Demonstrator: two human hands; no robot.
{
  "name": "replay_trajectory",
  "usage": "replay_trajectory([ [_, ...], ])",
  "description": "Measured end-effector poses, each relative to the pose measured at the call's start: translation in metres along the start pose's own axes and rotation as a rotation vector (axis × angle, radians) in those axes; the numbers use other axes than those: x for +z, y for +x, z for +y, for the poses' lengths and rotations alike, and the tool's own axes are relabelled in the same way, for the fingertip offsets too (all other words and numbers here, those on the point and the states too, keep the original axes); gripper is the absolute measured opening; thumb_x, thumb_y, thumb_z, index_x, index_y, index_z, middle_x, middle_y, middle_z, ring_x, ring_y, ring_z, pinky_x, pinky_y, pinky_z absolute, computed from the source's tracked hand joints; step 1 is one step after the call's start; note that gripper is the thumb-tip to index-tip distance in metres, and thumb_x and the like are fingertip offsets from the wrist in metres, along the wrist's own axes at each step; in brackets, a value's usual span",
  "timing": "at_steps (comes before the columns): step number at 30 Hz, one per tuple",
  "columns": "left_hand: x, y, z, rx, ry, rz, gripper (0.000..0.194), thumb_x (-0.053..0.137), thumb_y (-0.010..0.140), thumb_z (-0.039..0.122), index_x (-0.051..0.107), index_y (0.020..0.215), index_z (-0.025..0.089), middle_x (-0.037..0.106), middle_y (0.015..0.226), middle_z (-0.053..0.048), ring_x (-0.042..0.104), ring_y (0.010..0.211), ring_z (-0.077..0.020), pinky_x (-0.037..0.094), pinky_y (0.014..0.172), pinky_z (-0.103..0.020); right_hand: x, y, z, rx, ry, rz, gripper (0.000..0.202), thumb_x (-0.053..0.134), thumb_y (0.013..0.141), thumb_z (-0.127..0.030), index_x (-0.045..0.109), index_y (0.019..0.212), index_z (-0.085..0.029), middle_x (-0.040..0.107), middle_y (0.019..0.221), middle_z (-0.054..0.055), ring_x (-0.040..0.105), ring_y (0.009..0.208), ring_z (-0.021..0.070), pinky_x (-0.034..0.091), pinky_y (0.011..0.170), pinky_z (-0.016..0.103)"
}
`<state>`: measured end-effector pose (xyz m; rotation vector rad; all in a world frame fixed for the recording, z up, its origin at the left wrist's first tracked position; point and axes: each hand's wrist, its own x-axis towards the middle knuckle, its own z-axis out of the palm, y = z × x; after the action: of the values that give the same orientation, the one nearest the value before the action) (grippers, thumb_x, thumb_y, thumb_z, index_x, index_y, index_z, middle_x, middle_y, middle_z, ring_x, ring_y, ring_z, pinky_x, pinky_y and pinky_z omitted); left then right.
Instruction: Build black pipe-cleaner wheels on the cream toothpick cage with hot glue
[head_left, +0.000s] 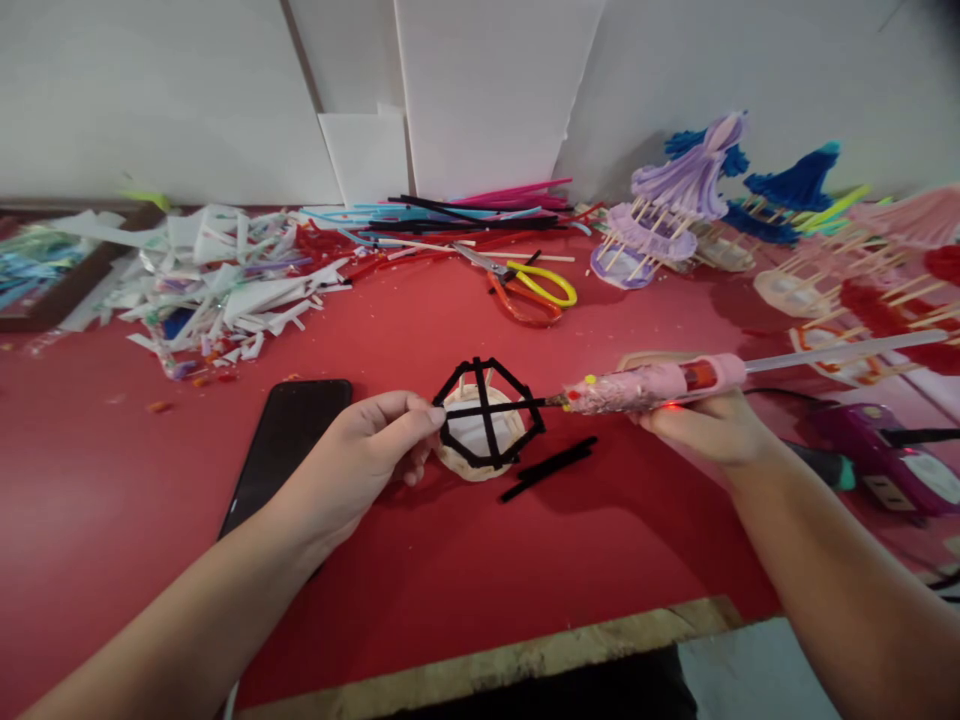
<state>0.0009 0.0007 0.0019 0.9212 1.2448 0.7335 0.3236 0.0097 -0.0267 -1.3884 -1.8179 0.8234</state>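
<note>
My left hand (394,435) pinches the left side of a black pipe-cleaner frame (486,438), an angular ring with two crossing bars. Beneath the frame stands a small round pale base (480,470) with sticks rising from it. My right hand (694,410) is wrapped round a pink hot glue gun (637,388), with a clear glue stick (847,350) out of its back. The gun's nozzle meets the right end of the frame's crossbar. Short black pipe-cleaner pieces (549,468) lie on the red table (450,600), just right of the base.
A black phone (281,440) lies beside my left forearm. Scissors (525,285) with orange and yellow handles, pipe cleaners (480,212) and white scraps (217,270) are farther back. Purple (690,190) and blue (795,180) canopy models stand at right, above a purple power strip (889,455).
</note>
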Motion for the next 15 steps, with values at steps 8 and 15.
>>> replay_trajectory([
  [8, -0.0017, 0.0006, -0.0017, 0.008, -0.016, -0.023, 0.023, 0.069, 0.068, 0.034, 0.055, 0.061, 0.017, 0.053, 0.049, 0.006, 0.047, 0.041, -0.0046, 0.035, 0.042, -0.017, 0.0000, 0.0004, 0.0033, -0.078, 0.002, -0.023, 0.009, 0.062, 0.067, -0.018, 0.063, 0.076, -0.022, 0.063, 0.076, 0.001, 0.060, 0.067, 0.0183, 0.050, 0.060, 0.030],
  [15, -0.0024, -0.0016, -0.0028, 0.028, 0.004, 0.004, 0.021, 0.068, 0.070, 0.032, 0.057, 0.061, 0.016, 0.053, 0.050, 0.006, 0.046, 0.042, -0.0043, 0.036, 0.044, -0.017, -0.0009, 0.0019, -0.0015, -0.042, -0.018, -0.029, 0.010, 0.065, 0.065, -0.017, 0.063, 0.074, -0.022, 0.065, 0.079, 0.003, 0.062, 0.073, 0.0202, 0.051, 0.064, 0.032],
])
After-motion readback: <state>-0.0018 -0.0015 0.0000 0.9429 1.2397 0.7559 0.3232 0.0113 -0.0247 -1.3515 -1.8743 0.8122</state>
